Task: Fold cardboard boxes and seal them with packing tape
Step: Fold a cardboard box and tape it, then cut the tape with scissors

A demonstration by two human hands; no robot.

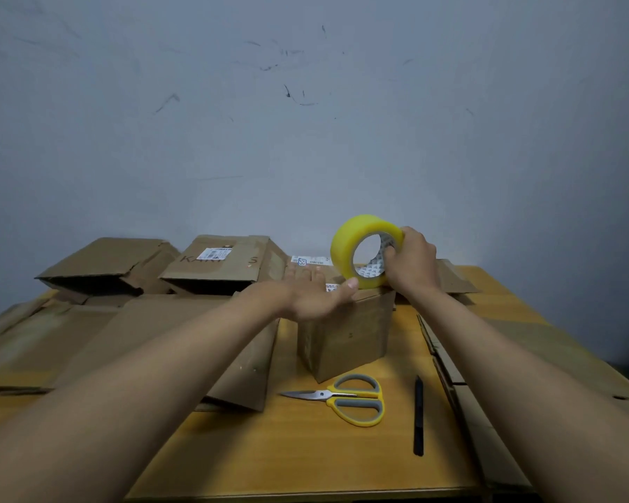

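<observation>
So the small cardboard box (345,332) sits closed on the wooden table (305,448), contents hidden. Left hand (313,295) lies flat on its top, fingers straight, thumb touching the roll. Right hand (411,259) grips the yellow tape roll (364,248), fingers hooked into the core, roll standing on the box's top edge. Two open boxes (109,263) lie on their sides at the back, insides too dark to tell, maybe empty. One pair of scissors (349,397), one black pen (418,415), flattened cardboard (88,339) left.
</observation>
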